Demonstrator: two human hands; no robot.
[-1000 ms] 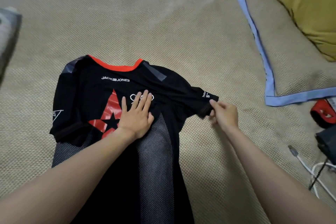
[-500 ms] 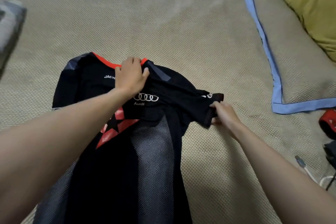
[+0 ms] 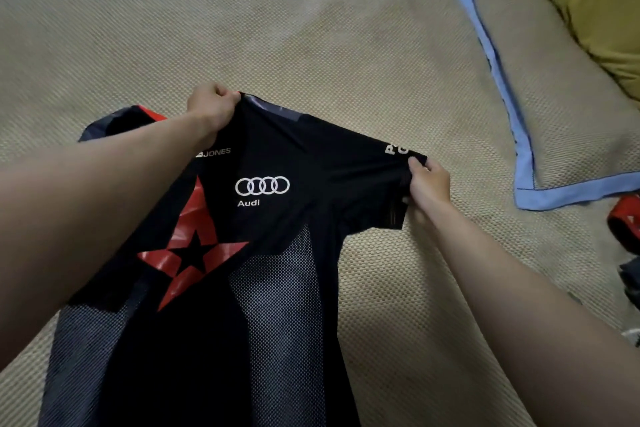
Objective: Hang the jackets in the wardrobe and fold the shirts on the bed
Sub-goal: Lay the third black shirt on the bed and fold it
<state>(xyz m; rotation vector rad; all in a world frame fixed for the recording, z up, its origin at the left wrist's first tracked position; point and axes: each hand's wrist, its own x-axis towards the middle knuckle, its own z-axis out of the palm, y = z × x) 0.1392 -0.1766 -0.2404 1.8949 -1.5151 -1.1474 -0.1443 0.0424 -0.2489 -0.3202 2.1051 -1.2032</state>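
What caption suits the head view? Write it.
Left hand grips the black shirt collar, right hand pinches its sleeve.

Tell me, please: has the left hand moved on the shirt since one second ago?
Yes. The left hand went from lying flat beside the Audi logo up to the collar edge of the shirt, which it now grips.

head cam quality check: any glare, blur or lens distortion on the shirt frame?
Head view: dim, soft, even light, no hard shadows; mild sheen on the black shirt and its red star print. Left hand and right hand look slightly soft. Wide-angle stretch enlarges both forearms near the lower corners.
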